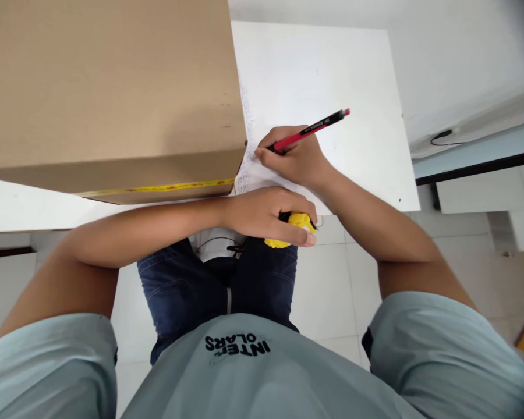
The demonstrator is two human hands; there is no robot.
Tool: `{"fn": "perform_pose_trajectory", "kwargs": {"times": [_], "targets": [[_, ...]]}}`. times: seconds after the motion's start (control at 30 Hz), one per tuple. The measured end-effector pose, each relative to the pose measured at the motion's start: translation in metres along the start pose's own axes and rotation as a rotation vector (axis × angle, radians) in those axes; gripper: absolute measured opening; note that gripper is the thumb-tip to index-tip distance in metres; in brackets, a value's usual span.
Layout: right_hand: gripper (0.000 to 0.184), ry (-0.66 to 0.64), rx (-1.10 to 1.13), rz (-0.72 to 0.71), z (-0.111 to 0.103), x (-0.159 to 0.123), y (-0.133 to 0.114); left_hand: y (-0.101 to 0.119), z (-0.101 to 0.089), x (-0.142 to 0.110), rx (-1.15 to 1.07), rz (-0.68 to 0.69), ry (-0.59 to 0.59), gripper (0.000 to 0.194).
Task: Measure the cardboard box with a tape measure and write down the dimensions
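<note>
My right hand (294, 157) is closed around a red and black pen (308, 131), its tip end hidden by my fingers over a sheet of paper (243, 181) with small handwriting. In my left hand (271, 212), fingers wrapped round it, is a yellow and black tape measure (301, 221) at the table's front edge. Part of the paper lies beside the large cardboard box (113, 81), whose near lower side carries a strip of yellow tape (174, 187).
The white table (358, 75) runs under the box and out to the right. A black cable (441, 135) shows at the wall on the right. My legs (218, 285) are below the table's front edge, above a tiled floor (323, 302).
</note>
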State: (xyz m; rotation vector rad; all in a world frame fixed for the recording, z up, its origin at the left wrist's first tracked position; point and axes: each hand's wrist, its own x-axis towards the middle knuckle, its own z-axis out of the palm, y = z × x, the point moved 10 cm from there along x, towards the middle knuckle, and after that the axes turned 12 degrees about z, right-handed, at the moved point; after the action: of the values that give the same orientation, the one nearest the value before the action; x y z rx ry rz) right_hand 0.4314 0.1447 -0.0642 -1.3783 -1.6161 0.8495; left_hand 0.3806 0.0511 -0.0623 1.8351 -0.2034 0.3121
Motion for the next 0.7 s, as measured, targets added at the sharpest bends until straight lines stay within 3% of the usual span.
{"fn": "perform_pose_trajectory", "kwargs": {"times": [0.7], "targets": [[0.022, -0.04, 0.024, 0.061, 0.0019, 0.0012, 0.007, -0.0042, 0.0021, -0.0017, 0.036, -0.034, -0.01, 0.036]]}}
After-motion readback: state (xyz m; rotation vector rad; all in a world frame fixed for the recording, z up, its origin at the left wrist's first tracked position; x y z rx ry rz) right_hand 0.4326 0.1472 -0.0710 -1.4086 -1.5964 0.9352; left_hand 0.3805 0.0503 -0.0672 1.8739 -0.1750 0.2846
